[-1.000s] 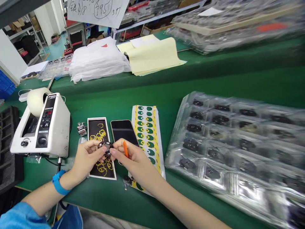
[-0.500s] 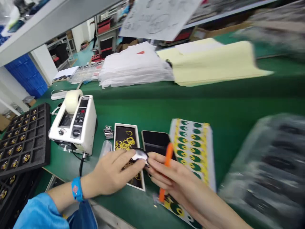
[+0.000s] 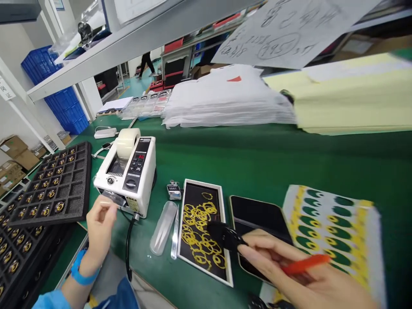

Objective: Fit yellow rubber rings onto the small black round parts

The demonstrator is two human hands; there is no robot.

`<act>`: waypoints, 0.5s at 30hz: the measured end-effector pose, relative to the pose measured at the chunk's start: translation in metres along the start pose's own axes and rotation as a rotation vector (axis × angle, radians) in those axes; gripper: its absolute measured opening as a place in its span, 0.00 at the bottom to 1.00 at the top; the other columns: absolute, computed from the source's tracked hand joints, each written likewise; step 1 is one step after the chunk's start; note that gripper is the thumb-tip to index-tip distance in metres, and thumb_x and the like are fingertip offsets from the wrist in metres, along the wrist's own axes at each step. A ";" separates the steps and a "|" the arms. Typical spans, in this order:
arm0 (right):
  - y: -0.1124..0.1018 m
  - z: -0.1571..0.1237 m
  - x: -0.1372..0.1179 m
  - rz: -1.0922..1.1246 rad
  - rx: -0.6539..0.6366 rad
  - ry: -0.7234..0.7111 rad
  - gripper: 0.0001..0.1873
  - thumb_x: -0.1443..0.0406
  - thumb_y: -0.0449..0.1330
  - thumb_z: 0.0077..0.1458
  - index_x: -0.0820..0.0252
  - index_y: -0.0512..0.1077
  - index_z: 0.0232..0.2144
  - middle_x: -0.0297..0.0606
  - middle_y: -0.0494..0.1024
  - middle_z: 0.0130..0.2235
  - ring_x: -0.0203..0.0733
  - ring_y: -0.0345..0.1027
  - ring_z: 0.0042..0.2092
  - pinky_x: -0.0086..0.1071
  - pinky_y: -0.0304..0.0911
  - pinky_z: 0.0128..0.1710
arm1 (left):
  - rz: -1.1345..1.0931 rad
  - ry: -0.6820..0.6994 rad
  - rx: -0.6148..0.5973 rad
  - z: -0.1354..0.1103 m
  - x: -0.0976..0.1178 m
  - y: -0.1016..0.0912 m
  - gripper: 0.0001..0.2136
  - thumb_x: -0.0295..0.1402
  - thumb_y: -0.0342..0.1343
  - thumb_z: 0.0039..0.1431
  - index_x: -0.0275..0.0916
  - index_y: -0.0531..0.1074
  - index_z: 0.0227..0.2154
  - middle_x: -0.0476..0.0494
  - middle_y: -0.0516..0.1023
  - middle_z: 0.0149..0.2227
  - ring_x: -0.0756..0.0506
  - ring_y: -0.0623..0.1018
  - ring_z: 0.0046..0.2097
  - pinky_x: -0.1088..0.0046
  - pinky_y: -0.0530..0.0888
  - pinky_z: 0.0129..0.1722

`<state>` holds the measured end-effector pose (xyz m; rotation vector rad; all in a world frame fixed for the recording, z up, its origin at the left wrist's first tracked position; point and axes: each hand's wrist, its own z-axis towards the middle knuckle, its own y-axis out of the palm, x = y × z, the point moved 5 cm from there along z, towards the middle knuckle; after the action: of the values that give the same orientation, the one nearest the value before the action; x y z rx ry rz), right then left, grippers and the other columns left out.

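My left hand [image 3: 99, 225] reaches to the front slot of the white tape dispenser [image 3: 128, 174], its fingertips pinched at a strip of clear tape [image 3: 111, 198] that sticks out there. My right hand [image 3: 289, 274] is low at the right. It pinches a small black round part [image 3: 225, 236] at its fingertips and also holds an orange pen-like tool [image 3: 304, 264]. Under the part lies a black card with yellow rings [image 3: 201, 229], and a dark phone [image 3: 257, 216] lies just right of it.
A black foam tray [image 3: 53, 189] with several gold-ringed parts sits at the left, more trays below it. A sticker sheet [image 3: 331, 223] lies at the right. A tally counter [image 3: 174, 190], tweezers and a clear tube [image 3: 163, 223] lie near the dispenser. Paper stacks [image 3: 231, 98] lie behind.
The view swung left. My left hand let go of the small part and moved left to the tape dispenser. My right hand kept the part and the orange tool.
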<state>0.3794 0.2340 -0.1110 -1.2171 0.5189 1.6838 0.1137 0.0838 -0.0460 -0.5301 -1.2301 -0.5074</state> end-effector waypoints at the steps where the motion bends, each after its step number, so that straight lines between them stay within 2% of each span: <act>1: 0.000 0.002 0.000 0.018 -0.038 0.020 0.06 0.59 0.62 0.58 0.49 0.78 0.31 0.42 0.80 0.32 0.42 0.76 0.30 0.22 0.69 0.26 | 0.098 0.090 -0.067 0.000 0.013 0.004 0.10 0.35 0.61 0.53 0.38 0.71 0.21 0.45 0.74 0.33 0.48 0.70 0.32 0.73 0.66 0.32; 3: 0.000 0.004 0.001 0.086 -0.077 0.113 0.09 0.56 0.62 0.57 0.50 0.80 0.30 0.46 0.81 0.35 0.48 0.78 0.36 0.26 0.73 0.29 | 0.360 0.266 -0.252 -0.001 0.035 0.016 0.06 0.30 0.58 0.55 0.39 0.72 0.23 0.39 0.76 0.46 0.45 0.73 0.37 0.70 0.66 0.35; 4: 0.000 0.003 0.002 0.132 -0.080 0.184 0.10 0.54 0.63 0.57 0.50 0.80 0.30 0.48 0.81 0.36 0.50 0.78 0.39 0.28 0.74 0.31 | 0.480 0.342 -0.332 -0.001 0.044 0.022 0.06 0.28 0.55 0.57 0.39 0.71 0.24 0.37 0.75 0.48 0.44 0.74 0.39 0.69 0.66 0.35; 6: 0.002 -0.001 0.004 0.244 -0.070 0.349 0.12 0.52 0.65 0.55 0.52 0.80 0.32 0.47 0.80 0.35 0.51 0.76 0.39 0.34 0.74 0.33 | 0.578 0.427 -0.424 0.001 0.057 0.033 0.08 0.25 0.51 0.60 0.39 0.68 0.25 0.38 0.75 0.45 0.43 0.74 0.42 0.70 0.65 0.35; 8: 0.004 -0.005 0.004 0.347 -0.039 0.479 0.16 0.49 0.66 0.52 0.55 0.78 0.31 0.42 0.77 0.31 0.45 0.72 0.33 0.33 0.72 0.31 | 0.493 0.462 -0.516 0.002 0.066 0.049 0.09 0.25 0.50 0.62 0.40 0.66 0.26 0.42 0.74 0.38 0.43 0.73 0.43 0.72 0.65 0.34; 10: 0.006 -0.006 0.002 0.426 -0.022 0.560 0.20 0.47 0.67 0.49 0.58 0.76 0.29 0.36 0.71 0.26 0.38 0.64 0.28 0.30 0.65 0.27 | 0.332 0.431 -0.695 -0.002 0.068 0.073 0.09 0.27 0.50 0.63 0.40 0.66 0.26 0.45 0.71 0.35 0.46 0.72 0.39 0.73 0.64 0.33; 12: 0.007 -0.004 -0.001 0.494 -0.025 0.604 0.23 0.45 0.68 0.47 0.59 0.73 0.29 0.31 0.65 0.24 0.34 0.56 0.26 0.28 0.58 0.26 | 0.198 0.325 -0.892 -0.009 0.061 0.101 0.10 0.29 0.51 0.64 0.40 0.67 0.26 0.48 0.67 0.32 0.48 0.68 0.34 0.74 0.63 0.32; 15: 0.009 0.000 -0.006 0.554 -0.049 0.631 0.27 0.43 0.68 0.44 0.60 0.70 0.27 0.29 0.61 0.23 0.33 0.50 0.25 0.28 0.52 0.26 | 0.141 0.166 -1.048 -0.017 0.044 0.135 0.12 0.32 0.52 0.64 0.39 0.67 0.23 0.50 0.62 0.28 0.49 0.64 0.31 0.73 0.61 0.30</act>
<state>0.3715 0.2270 -0.1076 -1.7590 1.2995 1.7320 0.2222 0.1740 -0.0223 -1.4100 -0.6820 -1.0487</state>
